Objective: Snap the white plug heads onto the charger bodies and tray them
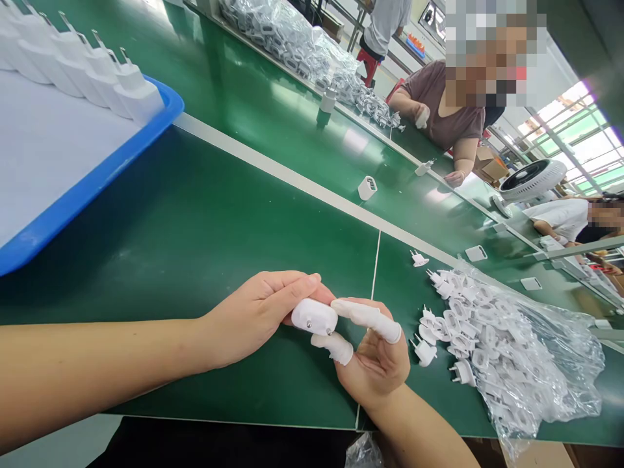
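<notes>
A white plug charger (312,313) is between my two hands above the green table, its two metal pins facing me. My left hand (251,318) closes round it from the left, thumb on top; its other fingers are partly hidden behind. My right hand (377,354) wears white finger covers on thumb and forefinger, and their tips pinch the charger's right end. To the right lies a heap of white plug tops with pins (492,338) spilling from a clear plastic bag (580,351).
At the left stands a blue-rimmed tray (97,175) with rows of white chargers (136,97). Beyond a pale strip (273,168), a white charger housing (367,188) and others lie on the green surface. A co-worker (443,97) sits across, near another bagged heap (302,45).
</notes>
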A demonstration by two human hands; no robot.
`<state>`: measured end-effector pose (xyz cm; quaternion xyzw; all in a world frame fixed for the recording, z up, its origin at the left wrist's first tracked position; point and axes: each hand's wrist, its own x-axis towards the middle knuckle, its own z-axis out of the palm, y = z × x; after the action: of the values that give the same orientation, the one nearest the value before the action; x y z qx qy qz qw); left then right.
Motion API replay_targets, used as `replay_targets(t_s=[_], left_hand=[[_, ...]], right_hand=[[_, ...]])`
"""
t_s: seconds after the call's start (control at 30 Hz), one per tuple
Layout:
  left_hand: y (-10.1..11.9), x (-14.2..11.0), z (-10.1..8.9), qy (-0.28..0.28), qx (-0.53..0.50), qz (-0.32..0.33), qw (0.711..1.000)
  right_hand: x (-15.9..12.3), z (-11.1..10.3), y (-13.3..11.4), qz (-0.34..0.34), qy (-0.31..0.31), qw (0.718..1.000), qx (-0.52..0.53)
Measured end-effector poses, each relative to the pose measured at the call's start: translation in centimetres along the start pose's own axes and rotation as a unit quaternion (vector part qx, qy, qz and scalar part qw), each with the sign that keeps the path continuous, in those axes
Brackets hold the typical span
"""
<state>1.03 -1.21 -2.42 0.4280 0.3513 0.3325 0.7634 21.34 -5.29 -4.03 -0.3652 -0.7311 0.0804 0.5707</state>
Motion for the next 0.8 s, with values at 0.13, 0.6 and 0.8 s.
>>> replay_targets(t_s=[0.13,0.6,0.8], left_hand=[[0.6,0.1,0.2,-0.020,-0.080,-0.041,0.996],[-0.5,-1.7,0.0,-0.087,-0.030,-0.009,0.996],[-1.5,-1.1,-0.5,-0.106,-0.007,0.026,0.994]], right_hand=[[0.0,0.0,0.0,0.027,0.006,1.000,0.007],[0.2,-0.3,0.1,0.049,0.016,0.999,0.000],[0.1,-0.3,0.2,0.019,0.018,1.000,-0.008]])
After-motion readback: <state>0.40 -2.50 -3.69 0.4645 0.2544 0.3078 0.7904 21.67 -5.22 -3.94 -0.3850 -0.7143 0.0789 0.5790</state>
